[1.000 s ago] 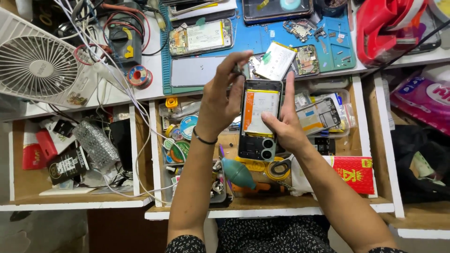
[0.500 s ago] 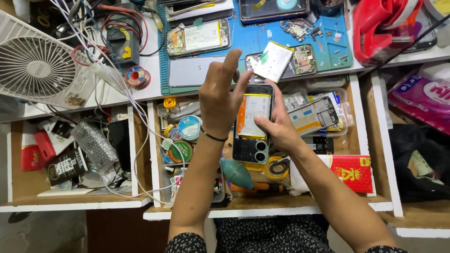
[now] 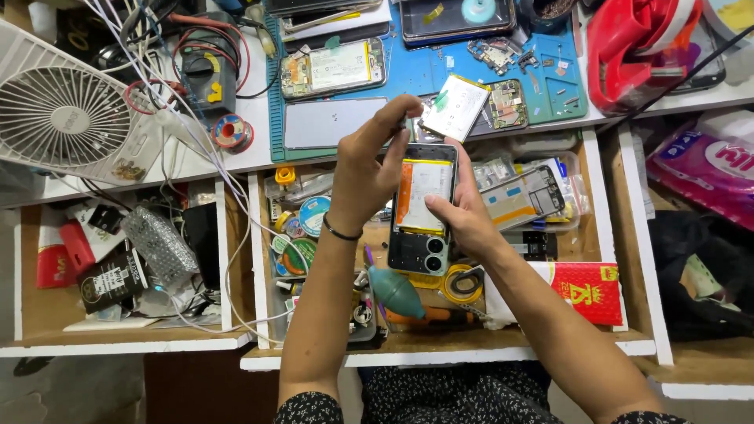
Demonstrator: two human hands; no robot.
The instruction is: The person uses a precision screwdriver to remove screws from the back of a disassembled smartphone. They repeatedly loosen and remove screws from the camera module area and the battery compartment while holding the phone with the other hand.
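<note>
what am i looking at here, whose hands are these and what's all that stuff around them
This is one view from a camera worn on a person's head, looking down at their own two bare hands. The right hand holds an opened phone with its back cover off, so the battery shows. The left hand touches the phone's top edge with its fingertips. Below them is an open drawer full of tape rolls and tools. Above lies a blue work mat with other dismantled phones, and a white fan stands at the left.
</note>
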